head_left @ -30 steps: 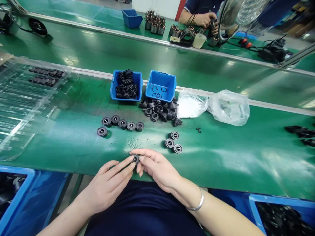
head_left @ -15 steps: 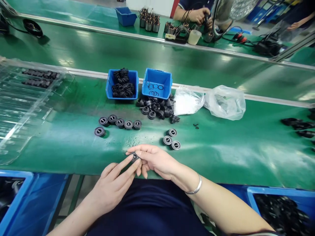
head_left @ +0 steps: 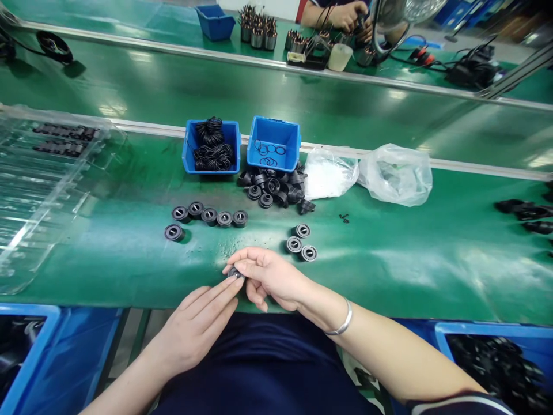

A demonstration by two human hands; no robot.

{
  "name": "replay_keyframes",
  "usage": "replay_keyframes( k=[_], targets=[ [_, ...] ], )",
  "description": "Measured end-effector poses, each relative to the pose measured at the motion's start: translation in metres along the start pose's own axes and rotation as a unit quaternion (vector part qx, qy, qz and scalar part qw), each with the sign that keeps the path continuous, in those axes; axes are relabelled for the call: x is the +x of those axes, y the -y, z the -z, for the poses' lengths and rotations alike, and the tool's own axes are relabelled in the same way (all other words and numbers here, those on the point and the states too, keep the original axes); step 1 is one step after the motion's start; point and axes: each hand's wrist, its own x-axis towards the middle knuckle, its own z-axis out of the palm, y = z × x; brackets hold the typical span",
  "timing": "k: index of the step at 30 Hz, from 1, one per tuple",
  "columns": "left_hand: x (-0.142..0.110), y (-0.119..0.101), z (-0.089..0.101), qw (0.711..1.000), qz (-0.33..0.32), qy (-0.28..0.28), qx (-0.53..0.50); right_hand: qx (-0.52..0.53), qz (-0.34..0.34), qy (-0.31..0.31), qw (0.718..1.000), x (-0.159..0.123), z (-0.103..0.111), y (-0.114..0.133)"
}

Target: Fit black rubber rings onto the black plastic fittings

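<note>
Gripping a small black cap [head_left: 235, 273] with the right hand [head_left: 272, 276]; touching it with the open, straight-fingered left hand [head_left: 194, 325], near and left of three round black parts [head_left: 294, 245].

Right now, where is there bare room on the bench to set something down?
The widest bare patch of bench lies between the three round parts and the dark parts at far right; a smaller one, between the clear tray and the six round parts. Crowded: below the blue bins, with heaped black parts, and where the hands meet over a small part.
</note>
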Motion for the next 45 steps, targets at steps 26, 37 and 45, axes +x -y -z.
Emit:
replay_keyframes(
  k=[26,37,45],
  targets=[
    [0.005,0.003,0.005,0.997,0.017,-0.018,0.077,-0.043,0.101,0.019,0.994,-0.003,0.001,-0.013],
    [0.008,0.051,0.031,0.982,0.076,0.004,0.174,-0.415,0.325,-0.181,0.830,-0.050,0.018,-0.018],
    [0.025,0.070,0.048,0.972,0.177,-0.101,0.121,-0.481,0.351,-0.300,0.745,-0.063,0.039,-0.011]
  ],
)
